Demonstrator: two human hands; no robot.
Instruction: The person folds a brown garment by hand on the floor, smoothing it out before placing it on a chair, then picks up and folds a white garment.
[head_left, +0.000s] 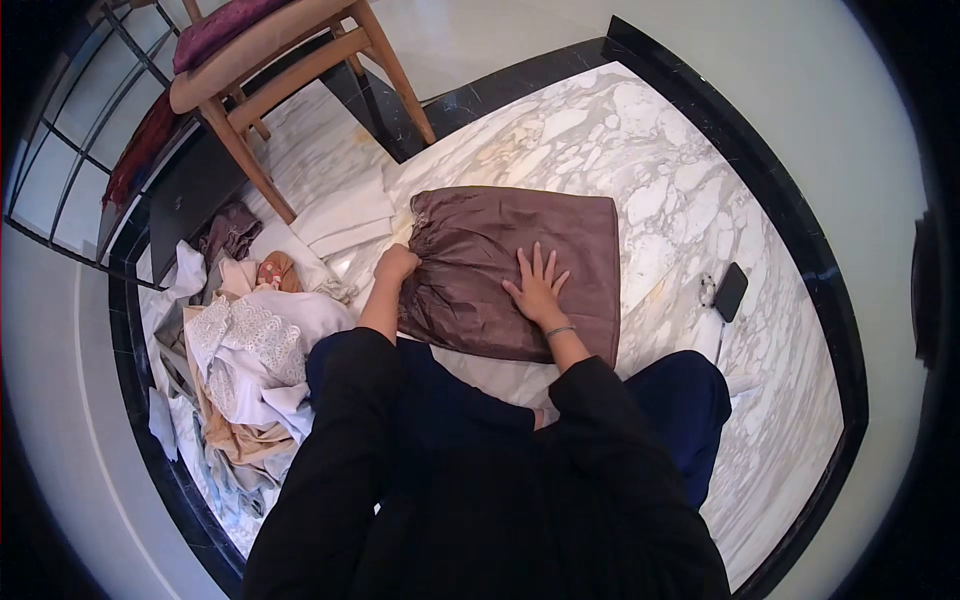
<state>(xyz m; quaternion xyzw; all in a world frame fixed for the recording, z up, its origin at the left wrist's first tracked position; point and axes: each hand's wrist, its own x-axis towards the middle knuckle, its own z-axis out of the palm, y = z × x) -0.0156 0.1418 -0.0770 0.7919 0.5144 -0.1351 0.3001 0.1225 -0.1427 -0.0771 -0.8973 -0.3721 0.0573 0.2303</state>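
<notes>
A brown skirt (480, 305) with a gathered elastic waist lies spread on the marble floor in front of me, its waist toward the left. My left hand (397, 264) is closed on the gathered waist edge. Flat on the middle of the fabric rests my right hand (538, 290), fingers spread, with a band at the wrist. Small creases run out from the waist, while the right part of the skirt looks smoother.
A pile of crumpled clothes (250, 350), with white lace on top, lies at my left. Folded white cloth (345, 215) is beyond it. A wooden chair (290, 90) stands at the back left, near a dark metal rack (85, 150). A black phone (732, 292) lies at right.
</notes>
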